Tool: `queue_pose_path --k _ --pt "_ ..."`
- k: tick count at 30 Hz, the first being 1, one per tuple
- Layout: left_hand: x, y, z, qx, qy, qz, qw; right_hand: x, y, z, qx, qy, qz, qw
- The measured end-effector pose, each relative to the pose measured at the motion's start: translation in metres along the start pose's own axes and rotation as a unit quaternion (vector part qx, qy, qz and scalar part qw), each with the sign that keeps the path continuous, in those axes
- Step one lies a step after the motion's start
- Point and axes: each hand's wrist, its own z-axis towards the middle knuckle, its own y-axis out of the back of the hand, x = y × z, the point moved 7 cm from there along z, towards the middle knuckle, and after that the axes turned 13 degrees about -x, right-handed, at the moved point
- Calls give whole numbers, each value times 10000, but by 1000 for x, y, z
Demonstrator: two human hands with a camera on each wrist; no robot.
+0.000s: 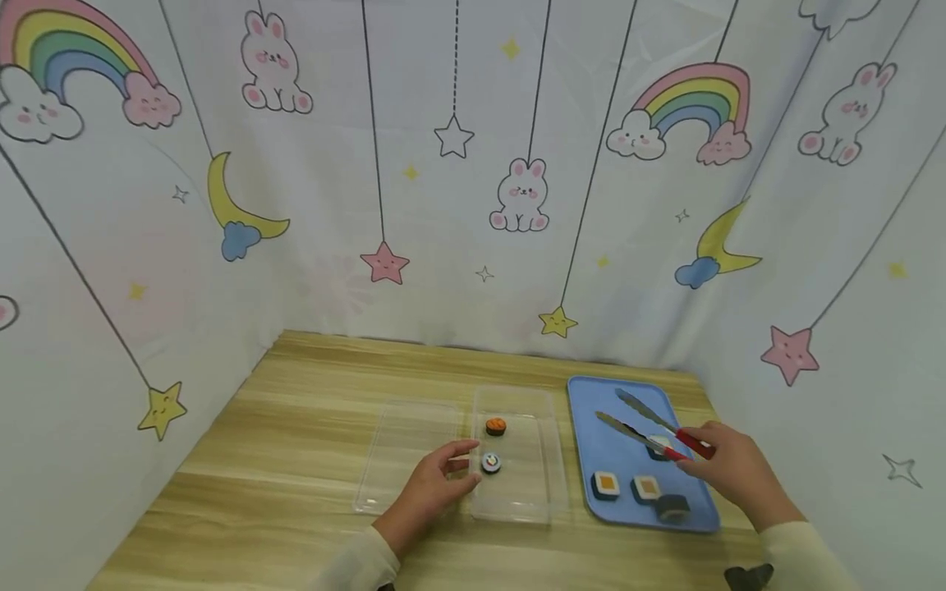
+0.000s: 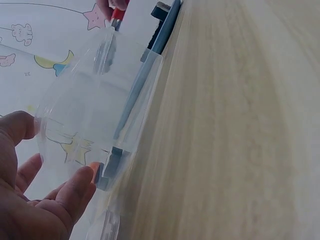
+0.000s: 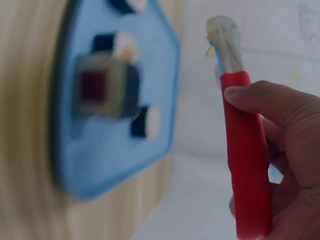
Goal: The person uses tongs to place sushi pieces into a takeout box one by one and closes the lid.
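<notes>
Two sushi pieces [image 1: 491,463] in clear box [image 1: 521,497]; my left fingers [image 1: 456,448] spread at its edge, right fingers [image 3: 257,97] gripping tongs [image 3: 247,155] over blue tray [image 1: 599,453].

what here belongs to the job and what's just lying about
Likely in the job:
red-handled tongs, in the right hand
blue tray
clear box, by the left hand
sushi pieces in both

Likely just around:
clear flat piece, perhaps a lid
wooden table
printed backdrop

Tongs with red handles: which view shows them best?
The head view: both metal arms of the tongs are visible there. The right wrist view shows mainly one red handle; the left wrist view, parts through the clear container.
</notes>
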Motion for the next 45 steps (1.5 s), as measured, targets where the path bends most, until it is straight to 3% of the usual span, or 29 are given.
queue_pose_path --k 7,16,25,34,40,45 --pt "-3 1 -1 -38 23 15 10000 -56 -3 -29 213 -441 -382 9981" --pt "-5 0 -3 -56 -5 -104 9999 -77 -3 -44 278 -847 -406 9952" --pt "-2 0 -2 -15 42 1 10000 -81 -6 -44 487 -1104 -532 9913" --pt "0 0 0 3 24 -27 10000 -75 -4 -41 216 -820 -602 9946" --pt "1 -1 0 48 55 -35 10000 -54 2 -29 -48 -530 -466 9975" --pt "-1 1 -1 73 83 9 9999 -22 1 -14 -99 -364 58 9993"
